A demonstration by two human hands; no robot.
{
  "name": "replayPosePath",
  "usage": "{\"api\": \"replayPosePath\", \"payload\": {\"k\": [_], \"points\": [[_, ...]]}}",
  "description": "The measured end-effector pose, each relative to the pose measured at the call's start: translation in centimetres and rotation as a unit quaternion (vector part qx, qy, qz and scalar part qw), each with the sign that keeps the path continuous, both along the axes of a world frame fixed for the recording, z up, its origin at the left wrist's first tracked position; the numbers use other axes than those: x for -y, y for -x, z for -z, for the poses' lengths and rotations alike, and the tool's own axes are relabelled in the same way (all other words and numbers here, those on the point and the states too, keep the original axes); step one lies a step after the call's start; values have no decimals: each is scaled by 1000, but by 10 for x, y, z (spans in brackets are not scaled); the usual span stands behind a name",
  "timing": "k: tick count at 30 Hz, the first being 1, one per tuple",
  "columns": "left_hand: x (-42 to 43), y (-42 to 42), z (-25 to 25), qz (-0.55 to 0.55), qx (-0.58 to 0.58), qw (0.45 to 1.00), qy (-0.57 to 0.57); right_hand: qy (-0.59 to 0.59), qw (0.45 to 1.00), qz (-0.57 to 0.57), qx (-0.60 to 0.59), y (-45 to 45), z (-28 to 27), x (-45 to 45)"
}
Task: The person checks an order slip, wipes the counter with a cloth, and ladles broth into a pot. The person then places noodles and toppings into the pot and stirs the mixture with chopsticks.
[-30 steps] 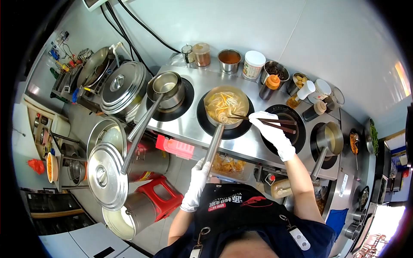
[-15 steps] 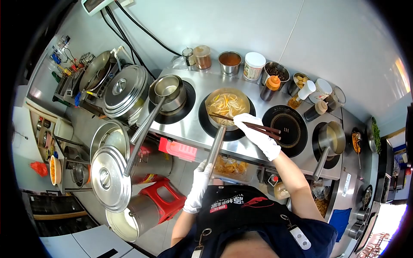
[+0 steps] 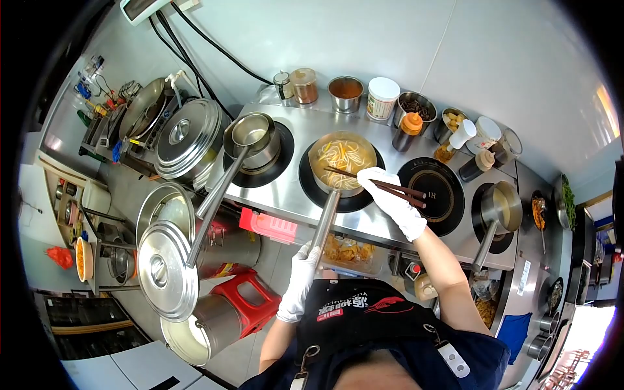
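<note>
My gloved left hand [image 3: 301,276] is closed around the metal handle of a saucepan [image 3: 329,214], which sits on a black induction burner. Noodles [image 3: 346,159] with yellow strips lie in broth inside the pan. In my gloved right hand [image 3: 390,201] is a pair of dark brown chopsticks [image 3: 409,194]. Their tips reach over the right side of the pan, at or just above the broth; I cannot tell which. The fingers of this hand partly hide the middle of the sticks.
A pot with a ladle [image 3: 252,133] stands on the left burner. Another saucepan [image 3: 500,207] is on the far right one. Squeeze bottles [image 3: 408,132] and seasoning tubs [image 3: 383,99] line the back. A red stool [image 3: 249,302] and lidded stockpots are at lower left.
My right hand has shifted slightly right, drawing the chopstick tips a little toward the pan's right side. My left hand stays on the handle.
</note>
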State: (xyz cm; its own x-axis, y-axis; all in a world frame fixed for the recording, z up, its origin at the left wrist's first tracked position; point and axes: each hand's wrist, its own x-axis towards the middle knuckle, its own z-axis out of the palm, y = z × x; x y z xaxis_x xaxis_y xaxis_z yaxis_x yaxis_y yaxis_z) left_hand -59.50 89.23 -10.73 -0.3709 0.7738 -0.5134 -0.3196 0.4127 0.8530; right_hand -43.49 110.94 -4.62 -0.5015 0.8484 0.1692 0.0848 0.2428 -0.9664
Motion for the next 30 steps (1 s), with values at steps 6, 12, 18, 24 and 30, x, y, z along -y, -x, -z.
{"api": "replayPosePath", "payload": {"k": [6, 12, 18, 24, 30], "points": [[0, 1, 3, 2, 0, 1000, -5, -4, 1000, 1, -2, -1, 1, -1], [1, 3, 15, 14, -27, 999, -18, -18, 1000, 0, -1, -2, 5, -2], [2, 4, 16, 15, -15, 1000, -23, -22, 1000, 1, 3, -2, 3, -2], [2, 4, 15, 13, -15, 1000, -22, -18, 1000, -1, -4, -2, 6, -3], [2, 4, 14, 13, -10, 1000, -16, -25, 1000, 11, -3, -4, -6, -2]]}}
